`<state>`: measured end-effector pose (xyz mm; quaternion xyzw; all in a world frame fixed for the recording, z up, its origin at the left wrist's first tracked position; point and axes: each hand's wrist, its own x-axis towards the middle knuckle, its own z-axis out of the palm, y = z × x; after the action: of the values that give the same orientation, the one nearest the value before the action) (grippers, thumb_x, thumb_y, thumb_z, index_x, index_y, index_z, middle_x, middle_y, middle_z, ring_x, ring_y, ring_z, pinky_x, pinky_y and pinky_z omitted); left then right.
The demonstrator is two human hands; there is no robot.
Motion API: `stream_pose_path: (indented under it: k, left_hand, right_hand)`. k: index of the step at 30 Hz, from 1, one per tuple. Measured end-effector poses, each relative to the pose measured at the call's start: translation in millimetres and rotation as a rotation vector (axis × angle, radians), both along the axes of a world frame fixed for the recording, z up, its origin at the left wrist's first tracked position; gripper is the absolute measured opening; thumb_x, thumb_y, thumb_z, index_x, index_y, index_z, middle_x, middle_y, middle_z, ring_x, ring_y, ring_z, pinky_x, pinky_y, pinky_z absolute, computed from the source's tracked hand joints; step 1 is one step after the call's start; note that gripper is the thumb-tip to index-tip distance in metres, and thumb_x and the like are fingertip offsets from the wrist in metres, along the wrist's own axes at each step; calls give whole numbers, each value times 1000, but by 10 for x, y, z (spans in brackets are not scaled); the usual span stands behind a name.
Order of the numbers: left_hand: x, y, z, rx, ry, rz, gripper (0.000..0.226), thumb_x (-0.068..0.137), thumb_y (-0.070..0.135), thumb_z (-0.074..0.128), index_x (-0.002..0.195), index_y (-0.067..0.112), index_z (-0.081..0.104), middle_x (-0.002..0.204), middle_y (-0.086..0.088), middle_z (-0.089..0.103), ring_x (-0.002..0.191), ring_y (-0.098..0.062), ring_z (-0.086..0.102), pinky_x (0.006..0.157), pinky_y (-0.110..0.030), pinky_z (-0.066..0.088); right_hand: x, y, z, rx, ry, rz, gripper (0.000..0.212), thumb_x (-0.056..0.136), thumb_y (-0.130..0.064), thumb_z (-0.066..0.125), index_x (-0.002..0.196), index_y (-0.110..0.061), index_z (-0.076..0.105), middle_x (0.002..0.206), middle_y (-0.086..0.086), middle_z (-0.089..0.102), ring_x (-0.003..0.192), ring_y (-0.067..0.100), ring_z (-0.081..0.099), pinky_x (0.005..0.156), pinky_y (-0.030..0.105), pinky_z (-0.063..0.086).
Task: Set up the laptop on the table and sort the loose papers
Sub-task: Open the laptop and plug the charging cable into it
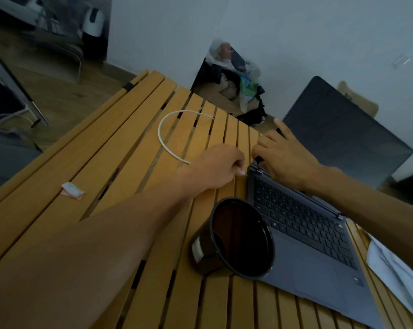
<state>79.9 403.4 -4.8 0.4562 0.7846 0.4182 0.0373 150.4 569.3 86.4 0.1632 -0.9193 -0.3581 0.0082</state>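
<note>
- Laptop (307,224) lies open on the slatted wooden worktop (120,148), toward its right side, lid tilted back, screen dark; key legends too small to read, no brand legible
- My left hand (215,169) sits just beside the laptop's left rear corner, grip curled and pinching the plug end of the white cable (164,141)
- My right hand (283,157) rests on the hinge corner, fingers loosely spread, clamped on nothing
- Cable loops back over the slats; its far end drops into a gap
- Dark round tub (236,238) lies tipped on its side, rim over the laptop's front left corner; pale label on its wall, unreadable
- Loose papers (395,264) at the right edge, print blurred
- Small folded packet (73,190) alone on the left slats, open wood around it
- Worktop's far edge ends short of the wall
</note>
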Motion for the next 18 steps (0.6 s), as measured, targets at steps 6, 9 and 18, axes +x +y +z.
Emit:
stream_pose_path:
  k: [6, 9, 18]
  left_hand:
    - [16, -70, 104, 100, -115, -16, 6, 92, 26, 66, 93, 22, 70, 85, 12, 63, 83, -5, 58, 72, -24, 46]
    - [28, -98, 225, 158, -157, -37, 7, 94, 23, 64, 96, 21, 71, 80, 15, 62, 77, -1, 57, 66, -20, 41]
    - [171, -21, 351, 202, -258, -177, 14, 94, 19, 63, 85, 29, 63, 77, 12, 67, 68, 9, 59, 66, -15, 41]
  right_hand:
    - [87, 97, 261, -74, 79, -9, 19, 84, -28, 69, 101, -21, 63, 100, 0, 62, 110, 28, 53, 120, 55, 12]
    - [152, 153, 396, -126, 117, -10, 18, 83, -25, 71, 98, -19, 64, 97, 1, 62, 107, 28, 53, 119, 58, 16]
    - [214, 162, 456, -173, 115, -13, 19, 83, -25, 75, 97, -20, 64, 98, 1, 61, 109, 29, 53, 120, 59, 14]
